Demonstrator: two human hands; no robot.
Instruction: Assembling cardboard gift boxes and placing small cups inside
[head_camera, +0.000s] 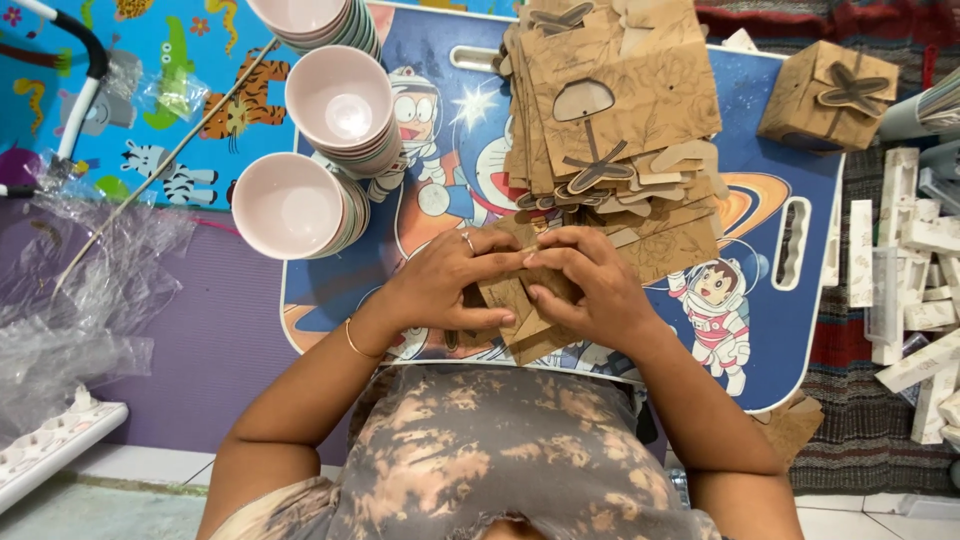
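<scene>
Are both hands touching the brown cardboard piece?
Touching. The head view shows the left hand and right hand both gripping the folded cardboard piece, fingers pressed on it.

bowl stacks (330, 120) left, cardboard pile (610, 110) ahead.

Left hand (445, 285) and right hand (590, 290) together at centre, fingers curled (fingertips touching), forearms angled inward.
</scene>
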